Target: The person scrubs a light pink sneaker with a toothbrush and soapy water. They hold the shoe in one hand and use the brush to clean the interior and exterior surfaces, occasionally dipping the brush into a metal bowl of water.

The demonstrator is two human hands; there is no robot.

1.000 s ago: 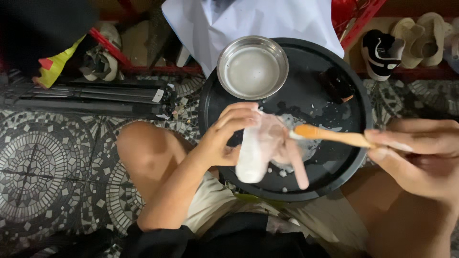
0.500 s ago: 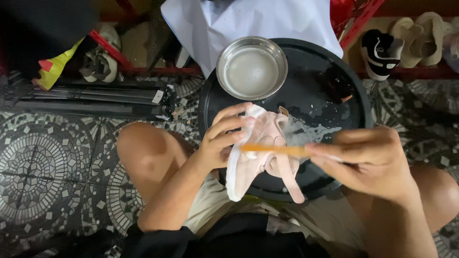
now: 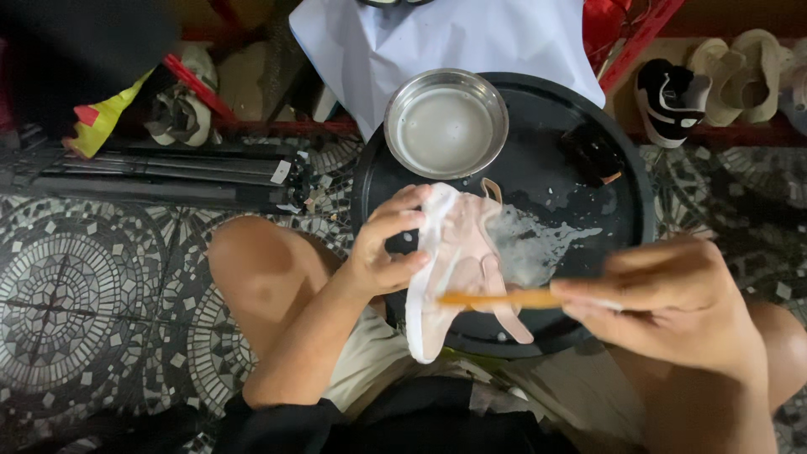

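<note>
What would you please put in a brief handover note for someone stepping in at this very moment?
Left hand: grips the pale pink strappy sandal by its edge, tilted over the round black tray.
Right hand: holds the thin orange-handled brush against the sandal's straps.
Round steel bowl of cloudy water stands at the tray's back; suds lie on the tray.
Done: sandal looks wet and soapy.
Left: probably more scrubbing and a rinse.

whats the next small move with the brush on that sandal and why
Probably draw the brush along the pink sandal's straps. The right hand holds its handle with the head across the sandal, the left hand tilts the sandal over the black tray, suds lie on the tray, and the metal bowl of cloudy water sits behind.
</note>
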